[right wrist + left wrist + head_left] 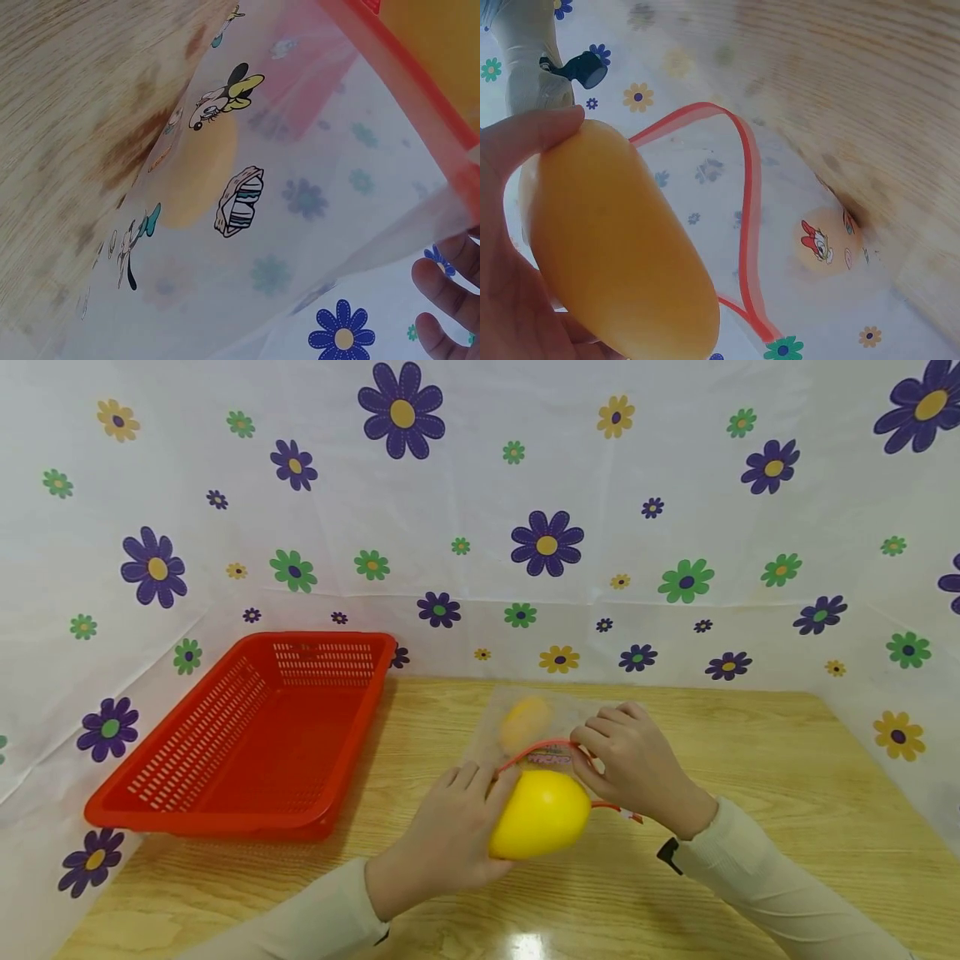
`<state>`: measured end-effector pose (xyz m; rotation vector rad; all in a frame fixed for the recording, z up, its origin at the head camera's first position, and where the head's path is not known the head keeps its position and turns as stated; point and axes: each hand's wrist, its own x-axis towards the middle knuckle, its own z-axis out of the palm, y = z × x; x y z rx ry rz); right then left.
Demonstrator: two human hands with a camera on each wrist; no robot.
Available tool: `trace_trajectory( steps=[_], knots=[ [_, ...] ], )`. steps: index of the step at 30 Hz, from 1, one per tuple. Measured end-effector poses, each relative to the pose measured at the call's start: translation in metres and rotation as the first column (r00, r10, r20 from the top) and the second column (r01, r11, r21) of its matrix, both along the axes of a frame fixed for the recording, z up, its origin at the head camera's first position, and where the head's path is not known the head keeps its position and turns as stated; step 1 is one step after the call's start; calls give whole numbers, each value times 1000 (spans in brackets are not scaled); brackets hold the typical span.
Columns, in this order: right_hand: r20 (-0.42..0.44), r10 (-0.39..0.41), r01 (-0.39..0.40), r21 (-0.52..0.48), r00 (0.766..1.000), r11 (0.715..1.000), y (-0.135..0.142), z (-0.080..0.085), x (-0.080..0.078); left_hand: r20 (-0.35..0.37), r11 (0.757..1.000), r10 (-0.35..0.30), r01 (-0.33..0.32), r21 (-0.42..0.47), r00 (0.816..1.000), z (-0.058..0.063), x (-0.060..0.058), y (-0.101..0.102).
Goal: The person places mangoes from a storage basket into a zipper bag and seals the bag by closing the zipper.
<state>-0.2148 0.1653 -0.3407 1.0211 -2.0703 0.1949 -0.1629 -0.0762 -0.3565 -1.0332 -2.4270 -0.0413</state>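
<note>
A smooth yellow mango-like fruit [542, 814] sits in my left hand [442, 839], thumb on one side and fingers on the other. My left fingertips are also near the left end of the red rim [542, 744] of a translucent zip bag [247, 300]. My right hand [630, 764] pinches that rim on the right, and the bag's mouth is spread apart. The fruit is at the mouth, in front of the far rim. Through the bag's film, printed with cartoon figures, another yellow fruit [525, 724] shows inside, lying toward the far end.
To the left stands a red plastic basket [330, 777] with slotted walls and nothing visible inside. Everything rests on a wooden table [765, 752]. A white flower-printed cloth [480, 485] hangs behind and at the sides.
</note>
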Motion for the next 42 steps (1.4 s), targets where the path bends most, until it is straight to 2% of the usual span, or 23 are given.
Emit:
trace_trajectory(
  steps=[6, 10, 24, 31, 37, 42],
  knots=[
    [-5, 7, -7, -6, 1000, 1000, -1, 0, 0, -5, 1000, -19, 19, 17, 1000, 0, 2, 4],
    [-2, 12, -12, -7, 1000, 1000, -2, 0, 0, -22, 1000, -8, 9, 27, 1000, -1, 3, 7],
    [39, 11, -10, -15, 999, 1000, -5, 2, 4, -56, 994, 110, -110, -5, 992, -2, 2, 11],
    [32, 3, -2, -11, 999, 1000, -7, 3, 4, -57, 983, 178, -179, -26, 982, 0, 2, 12],
    [38, -1, 1, -7, 999, 1000, -8, 3, 4, -96, 976, 216, -217, 4, 972, -2, -1, 10],
    [37, 1, 0, -4, 999, 1000, -8, 2, 5, -85, 971, 237, -234, 38, 968, -3, -1, 11]
  ],
)
